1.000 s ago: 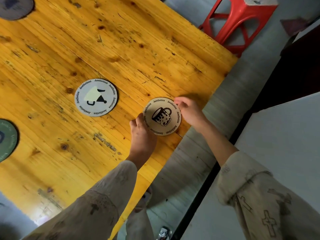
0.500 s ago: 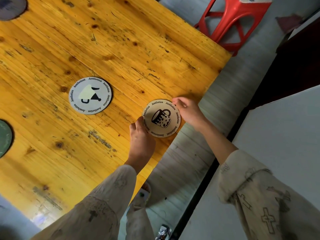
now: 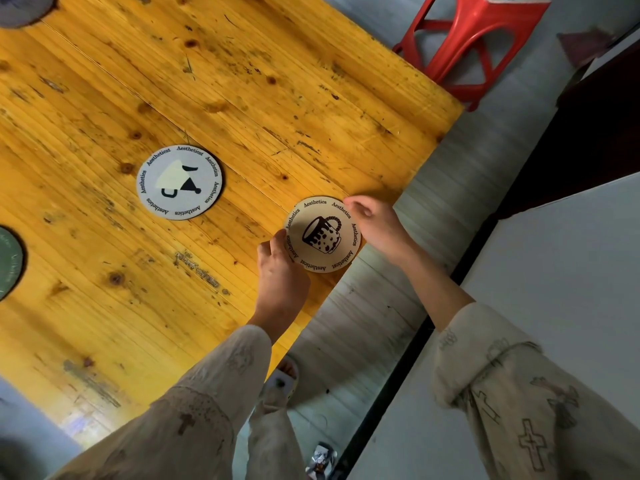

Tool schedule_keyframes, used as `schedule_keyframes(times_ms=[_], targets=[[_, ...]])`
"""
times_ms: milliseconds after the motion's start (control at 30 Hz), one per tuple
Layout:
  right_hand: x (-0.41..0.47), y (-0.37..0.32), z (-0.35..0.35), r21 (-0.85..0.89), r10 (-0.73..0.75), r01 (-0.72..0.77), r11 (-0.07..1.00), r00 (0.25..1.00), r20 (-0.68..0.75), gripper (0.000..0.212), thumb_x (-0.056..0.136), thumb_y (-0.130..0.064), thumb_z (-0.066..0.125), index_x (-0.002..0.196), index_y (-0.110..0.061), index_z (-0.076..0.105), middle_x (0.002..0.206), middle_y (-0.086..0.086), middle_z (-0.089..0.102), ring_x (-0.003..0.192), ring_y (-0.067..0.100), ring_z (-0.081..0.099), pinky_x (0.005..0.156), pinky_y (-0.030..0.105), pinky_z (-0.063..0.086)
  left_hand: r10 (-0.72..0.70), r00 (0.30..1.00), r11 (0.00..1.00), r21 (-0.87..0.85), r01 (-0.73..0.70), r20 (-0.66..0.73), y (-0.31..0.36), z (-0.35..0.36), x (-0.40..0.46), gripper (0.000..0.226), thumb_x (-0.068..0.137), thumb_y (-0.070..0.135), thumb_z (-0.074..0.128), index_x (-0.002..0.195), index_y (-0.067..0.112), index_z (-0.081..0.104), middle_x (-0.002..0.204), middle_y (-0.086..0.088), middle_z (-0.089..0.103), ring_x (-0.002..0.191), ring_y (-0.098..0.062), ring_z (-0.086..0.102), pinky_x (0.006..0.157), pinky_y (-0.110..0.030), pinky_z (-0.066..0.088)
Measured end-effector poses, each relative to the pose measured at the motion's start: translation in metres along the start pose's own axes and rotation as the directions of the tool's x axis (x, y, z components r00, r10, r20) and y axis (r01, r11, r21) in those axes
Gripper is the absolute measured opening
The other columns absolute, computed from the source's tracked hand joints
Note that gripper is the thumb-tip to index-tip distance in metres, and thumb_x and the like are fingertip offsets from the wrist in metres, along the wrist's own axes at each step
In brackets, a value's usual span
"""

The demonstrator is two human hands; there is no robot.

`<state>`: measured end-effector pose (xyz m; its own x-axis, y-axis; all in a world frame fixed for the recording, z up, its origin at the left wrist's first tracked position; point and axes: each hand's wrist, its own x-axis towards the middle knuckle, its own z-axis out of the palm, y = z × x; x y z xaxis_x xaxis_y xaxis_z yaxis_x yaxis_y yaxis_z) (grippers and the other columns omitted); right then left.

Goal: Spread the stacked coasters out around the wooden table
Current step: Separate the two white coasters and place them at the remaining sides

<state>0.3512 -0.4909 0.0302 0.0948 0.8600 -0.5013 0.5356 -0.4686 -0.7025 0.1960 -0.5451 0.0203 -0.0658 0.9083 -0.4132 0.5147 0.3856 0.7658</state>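
A tan round coaster (image 3: 322,233) with a spotted mug drawing lies at the right edge of the yellow wooden table (image 3: 242,81), slightly overhanging it. My left hand (image 3: 280,275) touches its left rim with the fingertips. My right hand (image 3: 377,226) holds its right rim. A grey coaster (image 3: 179,183) with a cup drawing lies flat to the left. A green coaster (image 3: 8,263) is cut off at the left edge of the view, and a dark one (image 3: 24,8) at the top left corner.
A red plastic stool (image 3: 474,43) stands on the grey floor beyond the table's far right corner. A white surface (image 3: 554,289) with a dark edge runs along the right. My slippered foot (image 3: 280,382) is under the table edge.
The tan coaster has slid slightly toward the table's right edge between my two hands. The view has shifted a little; the other coasters have stayed in place.
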Motion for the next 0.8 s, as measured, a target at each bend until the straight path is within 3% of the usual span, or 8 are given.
schedule_keyframes(times_ms=[167, 267, 400, 567, 667, 800], targets=[[-0.019, 0.000, 0.000, -0.030, -0.014, 0.015, 0.999, 0.999, 0.031, 0.037, 0.097, -0.019, 0.038, 0.133, -0.016, 0.044, 0.143, 0.003, 0.046, 0.133, 0.016, 0.040, 0.100, 0.022, 0.031, 0.033, 0.999, 0.994, 0.107, -0.030, -0.026, -0.003, -0.005, 0.006, 0.048, 0.082, -0.002, 0.038, 0.130, 0.006, 0.038, 0.123, -0.024, 0.043, 0.115, -0.040, 0.037, 0.100, -0.046, 0.033], [-0.036, -0.002, -0.002, -0.074, -0.047, 0.051, 0.996, 0.997, 0.058, 0.038, 0.097, -0.021, 0.039, 0.135, -0.016, 0.042, 0.145, 0.004, 0.043, 0.134, 0.018, 0.039, 0.104, 0.026, 0.033, 0.077, 0.997, 0.946, 0.317, -0.064, -0.029, -0.010, -0.016, 0.009, 0.047, 0.083, 0.002, 0.041, 0.130, 0.004, 0.037, 0.128, -0.025, 0.042, 0.117, -0.040, 0.035, 0.100, -0.049, 0.030], [-0.049, -0.009, -0.010, -0.152, -0.086, 0.097, 0.984, 0.993, 0.081, 0.038, 0.097, -0.021, 0.040, 0.134, -0.013, 0.043, 0.143, 0.007, 0.046, 0.133, 0.019, 0.040, 0.095, 0.020, 0.031, 0.109, 0.994, 0.859, 0.501, -0.107, 0.027, -0.023, -0.033, 0.011, 0.053, 0.085, 0.015, 0.045, 0.135, 0.015, 0.030, 0.144, -0.014, 0.030, 0.132, -0.034, 0.024, 0.110, -0.054, 0.019], [-0.045, -0.031, -0.015, -0.209, -0.088, 0.124, 0.970, 0.980, 0.176, 0.039, 0.097, -0.017, 0.040, 0.135, -0.011, 0.041, 0.144, 0.009, 0.044, 0.133, 0.020, 0.039, 0.103, 0.024, 0.032, 0.090, 0.982, 0.759, 0.627, -0.176, 0.166, -0.035, -0.036, 0.005, 0.057, 0.093, 0.030, 0.032, 0.143, 0.019, 0.007, 0.157, -0.006, -0.001, 0.144, -0.025, -0.001, 0.116, -0.055, 0.002], [-0.031, -0.050, -0.016, -0.241, -0.098, 0.147, 0.959, 0.974, 0.203, 0.038, 0.096, -0.018, 0.041, 0.134, -0.012, 0.042, 0.143, 0.010, 0.046, 0.132, 0.020, 0.042, 0.102, 0.025, 0.034, 0.097, 0.981, 0.705, 0.684, -0.187, 0.168, -0.035, -0.041, 0.006, 0.056, 0.094, 0.035, 0.032, 0.143, 0.020, 0.009, 0.157, -0.005, 0.003, 0.143, -0.024, 0.006, 0.114, -0.053, 0.009], [-0.007, -0.076, -0.012, -0.290, -0.107, 0.175, 0.941, 0.966, 0.237, 0.038, 0.096, -0.020, 0.041, 0.133, -0.012, 0.044, 0.141, 0.009, 0.049, 0.129, 0.020, 0.044, 0.106, 0.030, 0.036, 0.070, 0.985, 0.651, 0.741, -0.165, 0.158, -0.024, -0.049, 0.017, 0.053, 0.090, 0.041, 0.039, 0.137, 0.023, 0.023, 0.150, -0.007, 0.022, 0.133, -0.027, 0.025, 0.107, -0.051, 0.026]])
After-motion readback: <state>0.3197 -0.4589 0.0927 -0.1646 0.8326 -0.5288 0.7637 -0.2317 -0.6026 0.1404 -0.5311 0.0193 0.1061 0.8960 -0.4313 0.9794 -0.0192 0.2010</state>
